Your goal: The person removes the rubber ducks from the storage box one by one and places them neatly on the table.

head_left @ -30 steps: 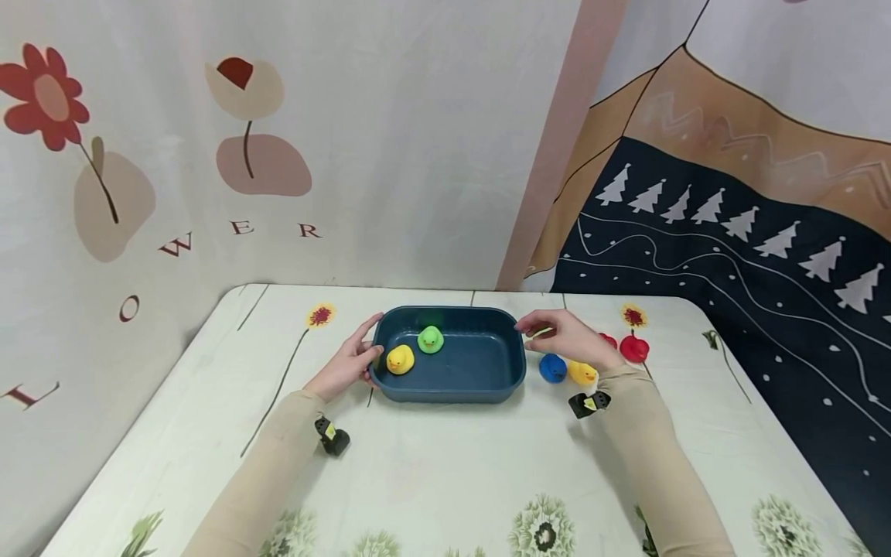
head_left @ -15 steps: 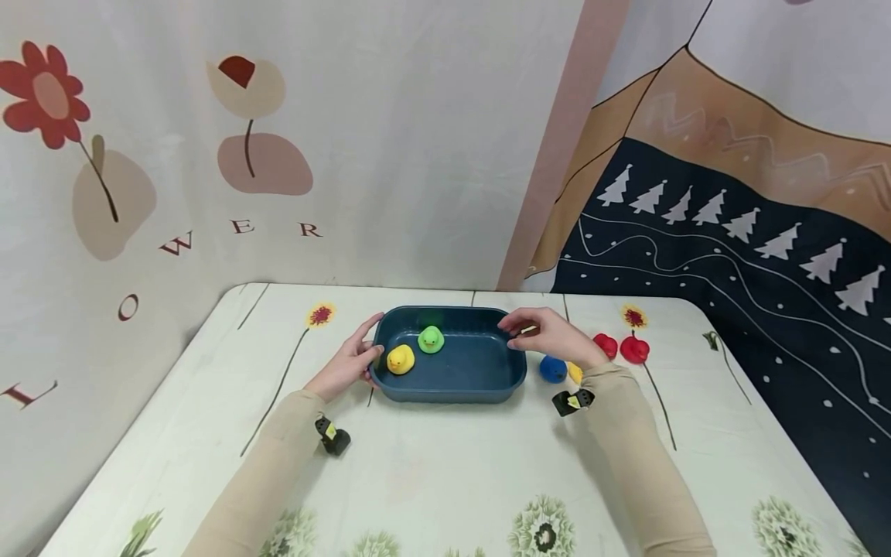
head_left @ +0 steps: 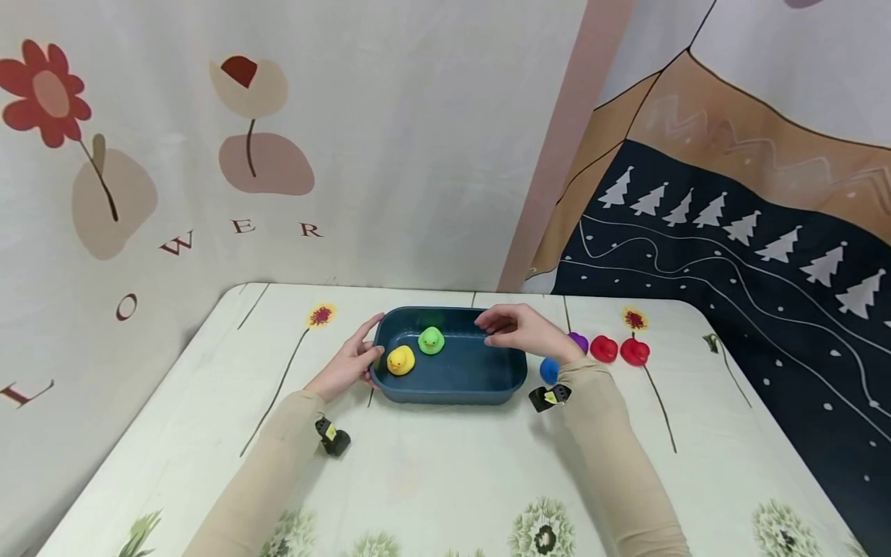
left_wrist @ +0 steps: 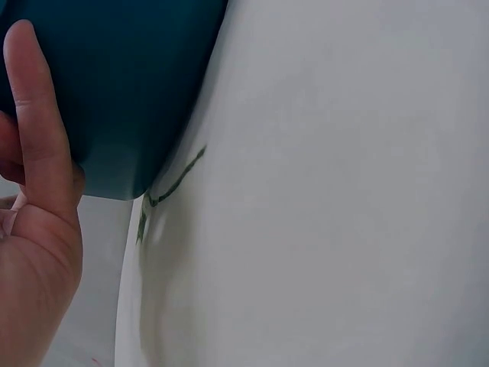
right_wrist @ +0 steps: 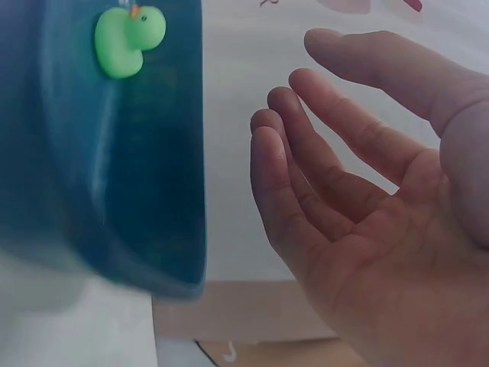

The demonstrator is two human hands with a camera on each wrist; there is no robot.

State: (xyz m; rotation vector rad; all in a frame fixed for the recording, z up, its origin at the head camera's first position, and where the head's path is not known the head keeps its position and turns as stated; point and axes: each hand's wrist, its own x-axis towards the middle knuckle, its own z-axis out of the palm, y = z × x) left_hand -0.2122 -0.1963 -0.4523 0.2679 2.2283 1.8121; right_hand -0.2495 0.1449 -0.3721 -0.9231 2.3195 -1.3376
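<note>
A dark blue rectangular tub (head_left: 455, 375) stands on the table, holding a yellow rubber duck (head_left: 401, 360) and a green rubber duck (head_left: 431, 340) in its left half. At the tub's left end my left hand (head_left: 346, 362) grips the wall, thumb at the rim. The left wrist view shows a finger of it lying along the tub's side. My right hand (head_left: 524, 329) hovers over the tub's right end. In the right wrist view its fingers (right_wrist: 367, 138) are spread and loosely bent, with nothing held, and the green duck shows inside the tub.
Right of the tub, a blue duck (head_left: 549, 370) and a purple duck (head_left: 578, 342) are partly covered by my right wrist. Two red ducks (head_left: 603, 349) lie beyond them. A printed cloth covers the table (head_left: 431, 472), and fabric hangs (head_left: 418, 155) behind it.
My right hand has moved left from beside the tub to over its right end. The purple duck has come into sight, and the wrist now hides the yellow duck outside. My left hand stays put.
</note>
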